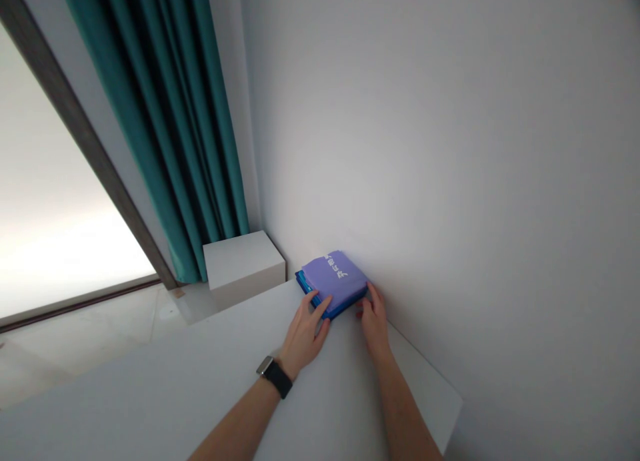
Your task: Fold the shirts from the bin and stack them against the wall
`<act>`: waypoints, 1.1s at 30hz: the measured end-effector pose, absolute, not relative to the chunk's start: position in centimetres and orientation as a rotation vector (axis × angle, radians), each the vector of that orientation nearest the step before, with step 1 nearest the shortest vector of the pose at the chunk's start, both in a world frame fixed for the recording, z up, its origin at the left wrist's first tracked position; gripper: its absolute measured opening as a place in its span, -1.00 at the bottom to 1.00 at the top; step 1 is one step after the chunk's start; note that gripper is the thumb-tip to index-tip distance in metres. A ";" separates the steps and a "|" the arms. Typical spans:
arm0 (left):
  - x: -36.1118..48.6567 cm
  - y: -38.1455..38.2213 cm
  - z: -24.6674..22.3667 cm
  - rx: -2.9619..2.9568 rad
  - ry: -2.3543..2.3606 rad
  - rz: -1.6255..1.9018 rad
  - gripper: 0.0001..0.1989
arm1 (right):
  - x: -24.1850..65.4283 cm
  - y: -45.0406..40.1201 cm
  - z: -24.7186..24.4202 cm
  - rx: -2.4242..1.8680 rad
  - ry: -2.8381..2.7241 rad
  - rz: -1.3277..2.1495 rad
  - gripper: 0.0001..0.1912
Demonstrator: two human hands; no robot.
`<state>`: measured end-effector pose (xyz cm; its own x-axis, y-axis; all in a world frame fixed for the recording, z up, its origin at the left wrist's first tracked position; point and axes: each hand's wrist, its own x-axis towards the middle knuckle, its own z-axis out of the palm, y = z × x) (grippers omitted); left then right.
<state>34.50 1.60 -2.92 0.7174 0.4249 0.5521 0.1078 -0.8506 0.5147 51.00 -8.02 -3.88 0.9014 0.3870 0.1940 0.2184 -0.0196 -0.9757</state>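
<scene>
A flat purple bundle (333,278) with white lettering lies on top of a shiny blue packet (350,305), at the far end of the white surface (200,361) against the wall. My left hand (304,333), with a dark watch (275,376) on the wrist, touches the near left edge of the stack, its fingers spread. At the right corner of the stack is my right hand (374,318), fingers bent, with fingertips against the edge. The stack rests flat, with the blue layer showing along its near sides.
A lower white cabinet (245,258) stands beyond the surface, beside a teal curtain (185,128). A pale wall (425,148) rises behind and to the right of the stack. Tiled floor (125,334) shows at the left, below a bright window (60,201).
</scene>
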 end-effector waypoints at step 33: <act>34.6 4.4 -4.4 2.265 0.611 1.056 -0.56 | 47.5 -7.1 -3.5 -1.989 -1.223 -0.459 -0.49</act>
<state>34.55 4.42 -4.41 0.5856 0.6063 0.5381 0.1643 -0.7388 0.6536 47.47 -7.13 -3.53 0.4806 0.6074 0.6325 0.8736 -0.2684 -0.4060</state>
